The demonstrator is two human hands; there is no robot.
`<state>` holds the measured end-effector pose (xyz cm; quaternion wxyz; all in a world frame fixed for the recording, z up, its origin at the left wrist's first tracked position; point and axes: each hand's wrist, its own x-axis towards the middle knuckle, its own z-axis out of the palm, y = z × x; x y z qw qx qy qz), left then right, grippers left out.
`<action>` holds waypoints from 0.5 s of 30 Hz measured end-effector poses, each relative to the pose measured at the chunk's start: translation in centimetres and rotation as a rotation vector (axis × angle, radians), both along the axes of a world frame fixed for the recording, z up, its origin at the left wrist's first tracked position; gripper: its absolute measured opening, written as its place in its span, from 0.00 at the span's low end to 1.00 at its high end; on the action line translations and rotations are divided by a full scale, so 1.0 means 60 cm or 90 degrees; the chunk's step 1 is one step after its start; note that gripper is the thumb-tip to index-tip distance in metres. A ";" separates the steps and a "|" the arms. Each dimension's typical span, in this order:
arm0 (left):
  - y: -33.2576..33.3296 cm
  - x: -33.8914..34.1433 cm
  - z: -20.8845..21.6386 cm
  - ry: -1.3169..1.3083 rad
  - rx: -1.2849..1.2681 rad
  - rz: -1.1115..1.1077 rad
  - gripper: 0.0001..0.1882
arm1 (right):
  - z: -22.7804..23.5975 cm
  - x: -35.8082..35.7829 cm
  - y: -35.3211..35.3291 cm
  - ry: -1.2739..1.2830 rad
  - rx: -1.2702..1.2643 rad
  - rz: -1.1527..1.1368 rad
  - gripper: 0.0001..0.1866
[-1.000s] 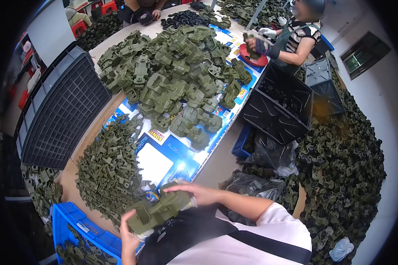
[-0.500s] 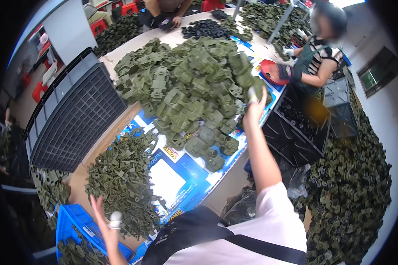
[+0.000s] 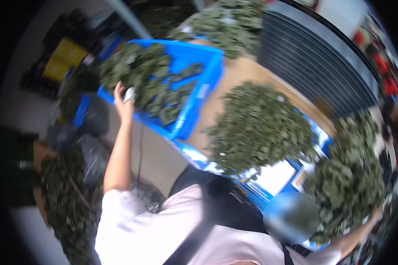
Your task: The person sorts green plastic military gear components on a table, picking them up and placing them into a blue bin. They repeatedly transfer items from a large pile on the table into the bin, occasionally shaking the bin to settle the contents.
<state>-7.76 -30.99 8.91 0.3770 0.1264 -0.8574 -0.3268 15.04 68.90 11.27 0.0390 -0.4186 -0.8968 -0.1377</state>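
Observation:
My left hand (image 3: pixel 124 100) is at the near edge of a blue plastic bin (image 3: pixel 214 75), with its fingers apart and a white cover on the thumb; nothing shows in its grip. Green plastic parts (image 3: pixel 139 66) fill much of that bin, right beside this hand. Far to the right, my right hand (image 3: pixel 375 215) reaches out to the edge of a heap of larger green plastic parts (image 3: pixel 345 172). Motion blurs its fingers, so their pose is unclear. Between the hands, a pile of small green pieces (image 3: pixel 261 128) lies on the table.
A dark ribbed crate (image 3: pixel 309 62) stands behind the small-piece pile. More green parts (image 3: pixel 230 26) lie beyond the bin. Clear plastic bags (image 3: pixel 95 159) and a dark green heap (image 3: pixel 66 203) are at the lower left. A yellow box (image 3: pixel 65 57) sits at the far left.
My view has swung left, bringing the blue bin to the upper middle. My left hand has moved out to the bin. My right arm now stretches far right beside the larger parts.

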 end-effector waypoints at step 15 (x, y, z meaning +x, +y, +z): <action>-0.438 -0.127 -0.128 -0.515 -0.127 0.243 0.47 | -0.115 0.018 -0.761 0.079 -0.790 0.376 0.23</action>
